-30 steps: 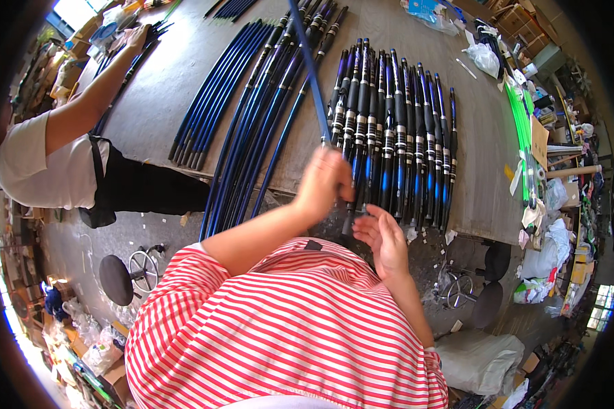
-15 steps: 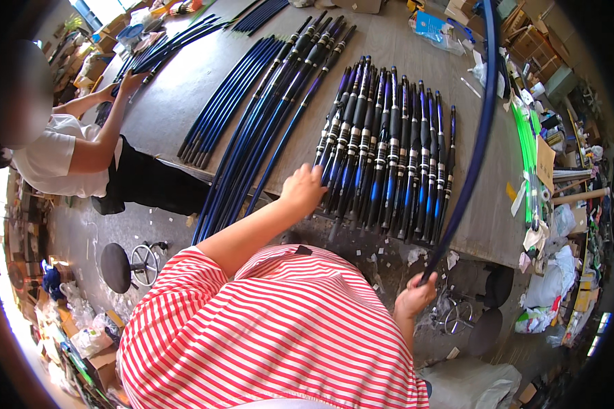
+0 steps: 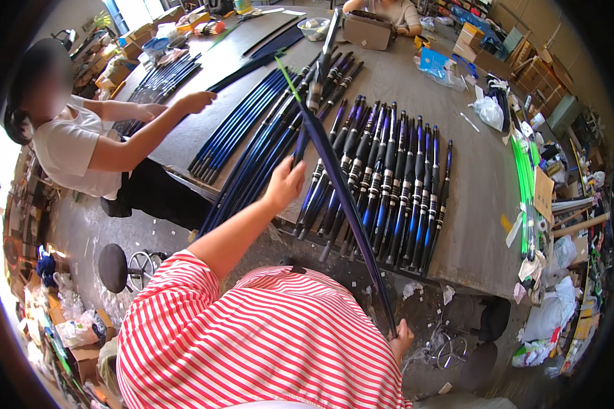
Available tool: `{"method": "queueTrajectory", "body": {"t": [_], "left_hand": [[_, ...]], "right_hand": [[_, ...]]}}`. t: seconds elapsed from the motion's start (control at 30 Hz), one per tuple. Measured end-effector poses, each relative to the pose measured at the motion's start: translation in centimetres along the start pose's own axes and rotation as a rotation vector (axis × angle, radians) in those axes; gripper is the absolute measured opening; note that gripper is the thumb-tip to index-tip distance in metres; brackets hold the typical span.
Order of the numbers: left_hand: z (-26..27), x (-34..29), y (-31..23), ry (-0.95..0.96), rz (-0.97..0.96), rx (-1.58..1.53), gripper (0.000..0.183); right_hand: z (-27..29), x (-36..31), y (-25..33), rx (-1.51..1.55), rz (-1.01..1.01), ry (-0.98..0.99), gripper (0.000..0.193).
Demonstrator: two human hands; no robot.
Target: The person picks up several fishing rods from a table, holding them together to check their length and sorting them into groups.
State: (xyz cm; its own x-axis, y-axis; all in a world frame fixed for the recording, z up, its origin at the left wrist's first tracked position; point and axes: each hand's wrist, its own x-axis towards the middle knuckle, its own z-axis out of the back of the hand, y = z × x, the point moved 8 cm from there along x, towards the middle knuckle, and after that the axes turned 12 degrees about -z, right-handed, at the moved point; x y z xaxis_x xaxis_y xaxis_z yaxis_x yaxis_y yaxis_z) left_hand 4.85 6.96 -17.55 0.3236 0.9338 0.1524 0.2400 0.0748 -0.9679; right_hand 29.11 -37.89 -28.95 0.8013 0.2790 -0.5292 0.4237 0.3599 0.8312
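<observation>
My left hand [image 3: 286,183] is closed around the lower part of a dark blue fishing rod [image 3: 315,97], whose thick grip with silver rings points up and away over the table. My right hand [image 3: 402,337], low at the right beside my shirt, grips the bottom of a long dark blue rod section [image 3: 348,204]. This section slants up to the left, ends in a thin green tip, and crosses in front of the first rod; I cannot tell whether they touch. Just right of my left hand lies a row of fishing rods [image 3: 393,174] with black grips and blue ends.
Left of my hand, long rods [image 3: 252,160] and slim blue sections [image 3: 242,126] lie on the grey table [image 3: 471,232]. A co-worker [image 3: 82,136] handles rods at the left; another person [image 3: 402,15] is across the table near a box. Green rods [image 3: 525,177] stand out at the right.
My left hand has come away from the row's left end with a rod in it. The section in my right hand has swung left from beyond the row. The view has shifted.
</observation>
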Motion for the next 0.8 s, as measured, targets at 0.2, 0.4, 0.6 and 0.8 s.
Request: {"method": "queueTrajectory", "body": {"t": [0.2,0.4,0.6,0.8], "left_hand": [[-2.5,5.5,-13.5,0.084,-0.255,-0.219,0.024],[-1.7,7.7,-16.3,0.042,-0.223,-0.335,0.016],[-0.5,8.2,-16.6,-0.199,-0.294,-0.357,0.019],[-0.5,8.3,-17.9,-0.205,-0.395,-0.266,0.022]], "right_hand": [[2.2,-1.0,-1.1,-0.144,-0.001,-0.022,0.039],[3.2,-1.3,-2.4,-0.121,-0.097,-0.038,0.04],[3.5,-0.6,-3.1,-0.424,-0.045,0.004,0.041],[2.3,-2.2,-1.7,-0.307,-0.137,0.05,0.039]]}}
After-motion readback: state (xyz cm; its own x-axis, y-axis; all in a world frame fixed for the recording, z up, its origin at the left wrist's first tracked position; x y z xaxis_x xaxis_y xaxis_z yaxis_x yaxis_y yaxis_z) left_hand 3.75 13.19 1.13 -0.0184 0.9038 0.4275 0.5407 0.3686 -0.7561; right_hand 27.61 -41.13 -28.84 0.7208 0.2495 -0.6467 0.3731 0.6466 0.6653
